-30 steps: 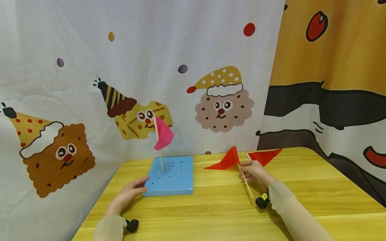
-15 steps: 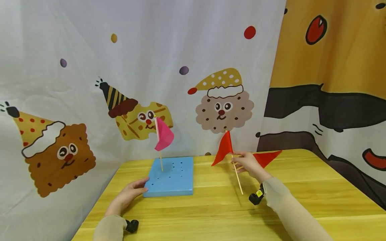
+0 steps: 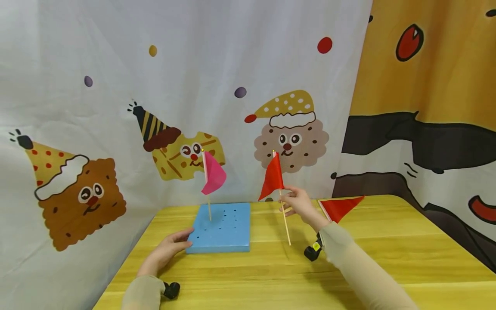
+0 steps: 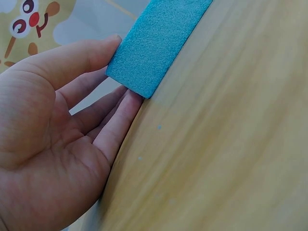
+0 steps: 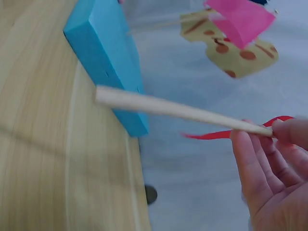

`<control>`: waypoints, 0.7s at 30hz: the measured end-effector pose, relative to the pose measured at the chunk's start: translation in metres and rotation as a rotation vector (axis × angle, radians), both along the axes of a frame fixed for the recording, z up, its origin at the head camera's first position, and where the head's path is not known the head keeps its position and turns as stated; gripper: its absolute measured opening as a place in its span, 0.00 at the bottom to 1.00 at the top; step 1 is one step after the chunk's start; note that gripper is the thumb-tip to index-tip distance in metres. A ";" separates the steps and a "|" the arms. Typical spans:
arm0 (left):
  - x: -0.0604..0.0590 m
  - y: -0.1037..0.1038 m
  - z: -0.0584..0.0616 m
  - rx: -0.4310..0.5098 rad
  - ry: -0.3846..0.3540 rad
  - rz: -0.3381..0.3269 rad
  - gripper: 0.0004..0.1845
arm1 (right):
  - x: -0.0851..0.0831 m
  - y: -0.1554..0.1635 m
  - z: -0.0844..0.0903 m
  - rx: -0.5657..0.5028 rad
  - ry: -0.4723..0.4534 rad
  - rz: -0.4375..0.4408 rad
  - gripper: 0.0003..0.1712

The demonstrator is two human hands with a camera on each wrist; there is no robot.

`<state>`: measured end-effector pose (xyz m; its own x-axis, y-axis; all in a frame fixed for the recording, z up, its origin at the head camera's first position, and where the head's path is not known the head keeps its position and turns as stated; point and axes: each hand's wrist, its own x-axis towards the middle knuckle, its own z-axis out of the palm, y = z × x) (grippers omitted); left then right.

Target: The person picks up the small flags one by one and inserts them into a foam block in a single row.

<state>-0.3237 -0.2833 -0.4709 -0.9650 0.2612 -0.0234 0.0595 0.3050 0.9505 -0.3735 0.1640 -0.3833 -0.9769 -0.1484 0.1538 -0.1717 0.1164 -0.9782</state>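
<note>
- Since a second ago the red flag [image 3: 272, 177] has been lifted off the table and stood nearly upright, and it has moved left toward the blue foam block [image 3: 224, 224].
- The right hand [image 3: 297, 202] pinches the flag's wooden stick [image 3: 284, 221] between thumb and fingertips, just below the cloth; the stick's lower end hangs above the wooden table [image 3: 379, 254], to the right of the block and apart from it.
- The left hand [image 3: 167, 251] has not moved: fingers straight and relaxed, it rests on the table with the fingertips [image 4: 118, 41] touching the block's near left corner, gripping nothing.
- A pink flag [image 3: 213, 174] stands upright in a hole in the block's far left part.
- A second red flag [image 3: 341, 206] lies flat on the table behind the right wrist.
- A cartoon-printed cloth [image 3: 116, 107] hangs behind the table.
</note>
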 end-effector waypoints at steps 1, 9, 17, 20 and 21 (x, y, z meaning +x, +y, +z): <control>0.000 0.000 0.000 0.003 -0.001 -0.003 0.33 | 0.000 -0.006 0.001 -0.001 0.020 0.012 0.31; 0.001 -0.001 0.000 0.011 0.001 -0.016 0.34 | -0.007 -0.055 0.006 -0.032 0.100 0.071 0.33; 0.001 0.000 0.001 0.003 0.003 -0.013 0.33 | -0.017 -0.095 0.007 -0.140 0.139 0.061 0.27; 0.001 0.000 0.000 0.008 -0.002 -0.017 0.33 | -0.021 -0.106 0.006 -0.182 0.138 0.048 0.21; 0.000 -0.001 0.000 0.010 -0.004 -0.018 0.33 | -0.022 -0.109 0.004 -0.190 0.136 0.043 0.19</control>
<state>-0.3235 -0.2839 -0.4708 -0.9601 0.2785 -0.0243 0.0612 0.2943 0.9537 -0.3956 0.0546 -0.3789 -0.9388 -0.1450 0.3123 -0.3038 -0.0782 -0.9495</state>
